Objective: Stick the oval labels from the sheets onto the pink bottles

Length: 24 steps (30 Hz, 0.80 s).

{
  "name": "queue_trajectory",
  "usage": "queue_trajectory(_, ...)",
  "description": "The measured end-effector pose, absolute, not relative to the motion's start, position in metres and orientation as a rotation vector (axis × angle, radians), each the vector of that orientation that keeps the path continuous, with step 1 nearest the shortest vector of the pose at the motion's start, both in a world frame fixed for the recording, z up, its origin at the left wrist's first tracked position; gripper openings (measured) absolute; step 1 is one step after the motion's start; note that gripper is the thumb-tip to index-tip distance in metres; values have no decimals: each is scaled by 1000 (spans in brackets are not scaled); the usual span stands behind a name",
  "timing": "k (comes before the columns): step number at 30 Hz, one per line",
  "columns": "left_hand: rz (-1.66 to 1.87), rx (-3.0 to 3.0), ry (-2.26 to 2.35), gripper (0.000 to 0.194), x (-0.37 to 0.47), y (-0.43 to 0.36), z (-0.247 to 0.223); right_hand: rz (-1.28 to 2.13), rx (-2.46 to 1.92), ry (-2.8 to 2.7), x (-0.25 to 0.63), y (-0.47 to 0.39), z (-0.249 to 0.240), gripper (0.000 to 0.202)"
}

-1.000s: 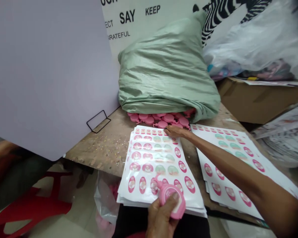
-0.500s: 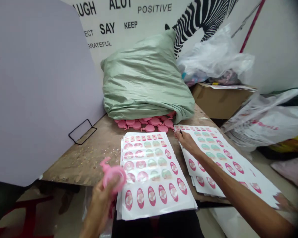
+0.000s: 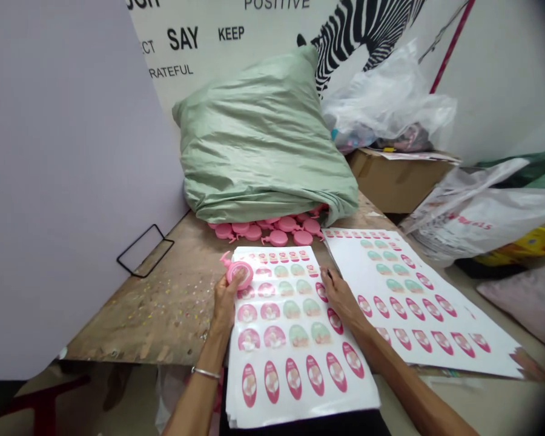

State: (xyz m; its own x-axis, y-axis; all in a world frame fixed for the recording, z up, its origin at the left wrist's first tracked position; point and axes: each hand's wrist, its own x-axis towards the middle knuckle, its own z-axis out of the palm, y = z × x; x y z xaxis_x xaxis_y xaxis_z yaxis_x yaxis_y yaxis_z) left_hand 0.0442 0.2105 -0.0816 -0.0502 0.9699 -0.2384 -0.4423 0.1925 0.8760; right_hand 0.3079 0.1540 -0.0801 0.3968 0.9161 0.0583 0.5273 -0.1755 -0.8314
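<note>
Between the thumb and fingers of my left hand (image 3: 227, 297) is a pink round plastic piece (image 3: 238, 274) with a hooked, spout-like end. It is at the upper left edge of a sticker-sheet stack (image 3: 277, 327), printed with pink and green labels, that overhangs the table's front edge. My right hand (image 3: 340, 297) rests along the stack's right edge, fingers curled. A small dark tip shows at its fingers; its kind is hidden. Farther right lies a second sticker-sheet stack (image 3: 418, 272), partly under my right forearm.
Several more pink round pieces (image 3: 279, 236) spill from under a big green cloth bag (image 3: 258, 139) at the back. A black wire stand (image 3: 145, 251) and a pale panel (image 3: 72, 181) are on the left. Behind, right, a cardboard box (image 3: 395, 184) carries plastic bags (image 3: 390, 103).
My left hand has brought the pink round piece up and right to the near stack's edge. My right hand has moved from the right stack's top corner down to the near stack's right edge.
</note>
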Motion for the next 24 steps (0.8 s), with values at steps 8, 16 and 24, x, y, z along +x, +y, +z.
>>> queue_trajectory(8,1360,629,1033,44,32,205,-87,718,-1789,-1130,315,142,-85,50)
queue_trajectory(16,1312,598,1112,47,48,201,-87,743,-1799,-1010,310,140,-92,57)
queue_trajectory(24,1258,636,1217,42,47,204,-64,682,-1821,-1357,369,161,-68,48)
